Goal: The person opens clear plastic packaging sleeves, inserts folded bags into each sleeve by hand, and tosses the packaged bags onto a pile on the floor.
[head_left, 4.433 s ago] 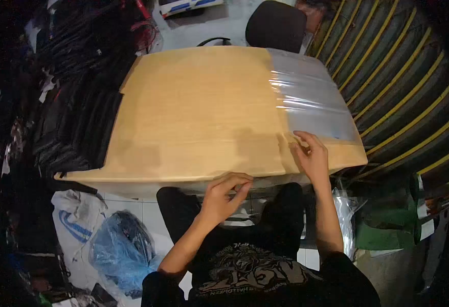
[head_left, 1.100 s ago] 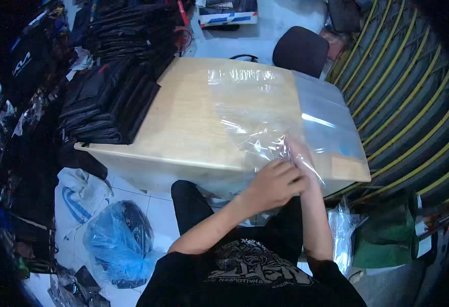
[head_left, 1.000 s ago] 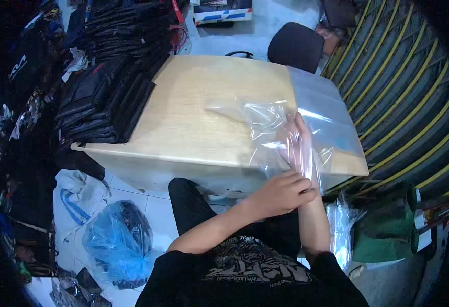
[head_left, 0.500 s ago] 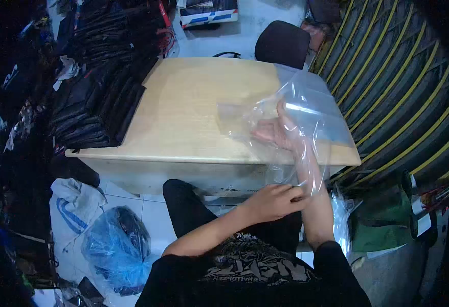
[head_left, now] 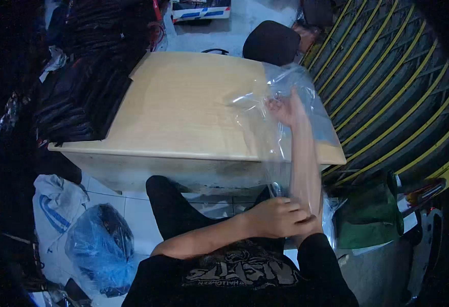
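A clear plastic bag (head_left: 271,138) is drawn over my right forearm, its far part lying on the right side of the wooden table. Inside it, my right hand (head_left: 284,108) is above the tabletop with the thumb raised apart from loosely bent fingers. I see nothing held in that hand. My left hand (head_left: 281,217) is closed on the bag's near edge, close to my right elbow. The exact grip of its fingertips is partly hidden.
Dark folded fabric items (head_left: 76,107) are piled on the left of the table (head_left: 183,107). Yellow-edged dark curved slats (head_left: 383,102) stand at right. A blue plastic bag (head_left: 102,245) and white cloth (head_left: 55,204) lie on the floor; a green bag (head_left: 365,212) is at lower right.
My right arm reaches deeper into the plastic bag, its fingers now more bent. My left hand has drawn the bag's edge back toward my right elbow. The whole view has shifted slightly.
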Tool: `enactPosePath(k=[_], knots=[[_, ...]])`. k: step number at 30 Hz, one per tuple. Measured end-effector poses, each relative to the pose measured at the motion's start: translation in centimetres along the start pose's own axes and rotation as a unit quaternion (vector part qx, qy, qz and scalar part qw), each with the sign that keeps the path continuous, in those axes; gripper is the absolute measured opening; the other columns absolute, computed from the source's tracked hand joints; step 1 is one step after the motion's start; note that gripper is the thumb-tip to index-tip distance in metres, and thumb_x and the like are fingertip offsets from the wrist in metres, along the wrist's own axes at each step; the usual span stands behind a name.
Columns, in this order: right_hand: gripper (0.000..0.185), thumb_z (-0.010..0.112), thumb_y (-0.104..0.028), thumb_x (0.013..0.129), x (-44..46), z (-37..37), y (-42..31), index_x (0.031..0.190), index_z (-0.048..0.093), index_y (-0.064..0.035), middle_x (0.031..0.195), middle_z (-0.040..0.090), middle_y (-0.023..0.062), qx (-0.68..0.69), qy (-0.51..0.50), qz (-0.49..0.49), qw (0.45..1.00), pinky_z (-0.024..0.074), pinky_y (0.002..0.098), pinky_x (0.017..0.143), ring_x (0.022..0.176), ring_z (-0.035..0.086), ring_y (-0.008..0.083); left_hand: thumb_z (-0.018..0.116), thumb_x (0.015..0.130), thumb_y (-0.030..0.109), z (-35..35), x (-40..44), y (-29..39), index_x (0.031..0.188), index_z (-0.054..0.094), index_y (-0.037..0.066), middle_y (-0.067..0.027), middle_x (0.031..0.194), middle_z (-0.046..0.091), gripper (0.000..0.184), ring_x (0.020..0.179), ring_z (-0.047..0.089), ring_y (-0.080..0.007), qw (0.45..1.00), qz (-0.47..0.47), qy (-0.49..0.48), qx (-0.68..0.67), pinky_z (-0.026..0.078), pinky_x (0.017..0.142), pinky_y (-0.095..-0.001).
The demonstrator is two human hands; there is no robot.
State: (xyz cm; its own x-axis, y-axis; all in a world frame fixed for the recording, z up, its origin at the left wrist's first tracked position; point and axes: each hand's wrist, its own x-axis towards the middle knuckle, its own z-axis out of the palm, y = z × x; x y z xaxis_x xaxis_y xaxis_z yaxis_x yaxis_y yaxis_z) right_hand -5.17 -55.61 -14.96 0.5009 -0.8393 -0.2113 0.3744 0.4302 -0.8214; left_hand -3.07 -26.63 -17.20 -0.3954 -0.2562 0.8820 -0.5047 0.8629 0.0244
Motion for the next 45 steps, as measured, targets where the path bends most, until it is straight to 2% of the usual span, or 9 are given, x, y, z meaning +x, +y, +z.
enactPosePath(k=[3,15,22,26,29,32,34,39,45], knots=[[0.098,0.028,-0.075,0.083,1.3,-1.3,-0.2,0.114,0.040,0.0170,0.086,0.061,0.0244,-0.075,0.046,0.032,0.996,0.0563,0.0274,0.056,0.055,0.059,0.0251,0.061,0.078,0.019,0.4,0.1,0.9,0.102,0.063,0.008,0.0009,0.074,0.051,0.026,0.071,0.057,-0.0122,1.000,-0.011,0.009,-0.007,0.047,0.056,-0.0242],[0.073,0.039,-0.055,0.094,-1.6,1.8,-3.6,0.106,0.057,0.0149,0.086,0.064,0.0180,-0.596,0.123,-0.062,0.791,0.0532,0.0323,0.060,0.077,0.066,0.0230,0.058,0.078,0.014,0.8,1.7,-1.4,0.107,0.062,0.011,0.0012,0.078,0.054,0.030,0.067,0.059,-0.0123,0.989,-0.101,0.096,0.047,0.051,0.052,-0.0238],[0.042,0.053,-0.039,0.094,3.0,0.4,-3.9,0.109,0.058,0.0003,0.105,0.061,0.0068,-0.024,-0.014,-0.193,0.981,0.0438,0.0236,0.079,0.090,0.055,0.0115,0.056,0.081,0.018,0.4,1.8,1.6,0.109,0.058,0.009,0.0001,0.077,0.052,0.030,0.064,0.057,-0.0121,0.999,-0.005,0.001,-0.048,0.051,0.053,-0.0235],[0.047,0.047,-0.037,0.096,-0.8,4.2,-5.3,0.104,0.055,0.0083,0.103,0.062,0.0209,0.267,-0.017,-0.130,0.955,0.0513,0.0375,0.087,0.092,0.062,0.0251,0.056,0.081,0.017,-1.9,1.9,1.6,0.109,0.057,0.008,0.0006,0.072,0.046,0.030,0.060,0.054,-0.0098,0.998,0.002,0.018,-0.056,0.047,0.048,-0.0220],[0.054,0.043,-0.039,0.097,6.9,-1.6,-6.3,0.120,0.044,0.0102,0.133,0.040,0.0298,0.446,-0.330,-0.042,0.831,0.0379,0.0511,0.103,0.126,0.039,0.0370,0.057,0.080,0.016,-3.0,3.0,3.2,0.108,0.058,0.004,0.0018,0.069,0.042,0.030,0.058,0.050,-0.0074,0.996,0.062,-0.009,-0.067,0.040,0.044,-0.0191],[0.065,0.045,-0.052,0.092,6.6,1.9,-6.1,0.120,0.044,0.0070,0.136,0.038,0.0259,0.212,-0.035,-0.288,0.933,0.0272,0.0574,0.107,0.126,0.037,0.0389,0.057,0.080,0.016,-3.5,3.1,3.9,0.103,0.060,0.004,0.0020,0.068,0.042,0.027,0.057,0.049,-0.0075,0.997,0.036,0.004,-0.063,0.038,0.043,-0.0196],[0.070,0.043,-0.057,0.090,4.1,4.4,-7.3,0.121,0.044,0.0053,0.132,0.045,0.0238,0.338,0.053,-0.162,0.926,0.0287,0.0588,0.106,0.121,0.046,0.0389,0.060,0.079,0.016,-4.7,2.8,3.5,0.102,0.062,0.005,0.0018,0.069,0.045,0.025,0.062,0.050,-0.0091,0.999,0.008,0.020,-0.028,0.039,0.047,-0.0224],[0.099,0.022,-0.076,0.083,2.5,5.0,-9.8,0.145,-0.016,-0.0077,0.154,-0.012,0.0114,0.391,-0.246,-0.109,0.880,0.0001,0.0635,0.110,0.141,-0.010,0.0331,0.071,0.073,0.014,-6.6,0.2,0.0,0.106,0.065,0.009,-0.0015,0.078,0.052,0.034,0.069,0.054,-0.0157,0.943,-0.224,0.065,0.236,0.043,0.056,-0.0277],[0.101,0.025,-0.072,0.084,4.3,6.1,-11.9,0.144,-0.008,0.0026,0.153,-0.006,0.0188,0.461,-0.256,-0.229,0.818,0.0011,0.0632,0.110,0.141,-0.005,0.0352,0.068,0.072,0.002,-5.4,-5.4,-2.8,0.099,0.061,0.004,-0.0106,0.085,0.052,0.028,0.069,0.055,-0.0203,0.836,-0.502,0.213,0.062,0.045,0.062,-0.0323]])
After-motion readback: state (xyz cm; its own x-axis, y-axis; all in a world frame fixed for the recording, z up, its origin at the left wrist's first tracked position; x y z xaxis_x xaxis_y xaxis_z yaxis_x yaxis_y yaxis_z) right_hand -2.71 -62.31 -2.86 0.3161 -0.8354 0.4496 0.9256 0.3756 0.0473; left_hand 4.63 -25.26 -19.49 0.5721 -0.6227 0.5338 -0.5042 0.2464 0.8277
